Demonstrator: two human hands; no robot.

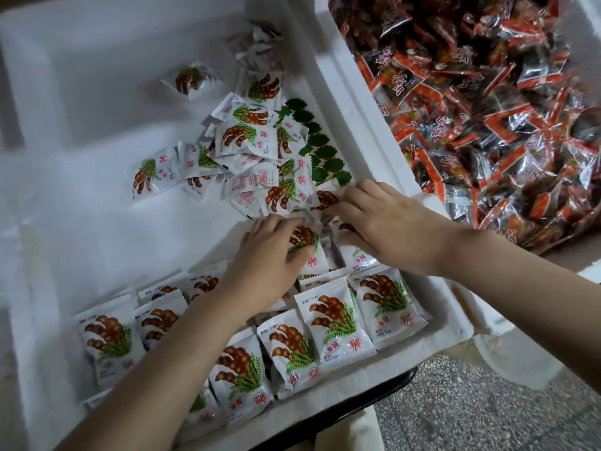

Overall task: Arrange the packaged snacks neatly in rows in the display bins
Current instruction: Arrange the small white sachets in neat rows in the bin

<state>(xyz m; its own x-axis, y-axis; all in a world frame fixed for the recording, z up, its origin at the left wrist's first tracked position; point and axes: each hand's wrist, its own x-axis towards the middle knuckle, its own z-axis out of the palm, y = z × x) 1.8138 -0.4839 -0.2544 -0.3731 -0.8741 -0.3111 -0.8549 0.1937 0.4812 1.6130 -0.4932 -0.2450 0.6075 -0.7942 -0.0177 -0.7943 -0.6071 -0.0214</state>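
A white foam bin [81,102] holds white snack packets printed with brown pods and green leaves. Rows of these packets [328,327] stand lined up along the near edge. A loose heap of the same packets [257,148] lies in the middle of the bin. My left hand [276,252] grips one upright packet [309,252] at the far end of the rows. My right hand [380,219] lies beside it, fingers curled on a packet [328,198] at the heap's near edge.
A second foam bin [338,79] on the right is full of red and clear snack packets [487,109]. A strip of green foil pieces [322,148] lies against the first bin's right wall. One single packet [190,80] sits apart. Speckled floor [487,411] shows at the lower right.
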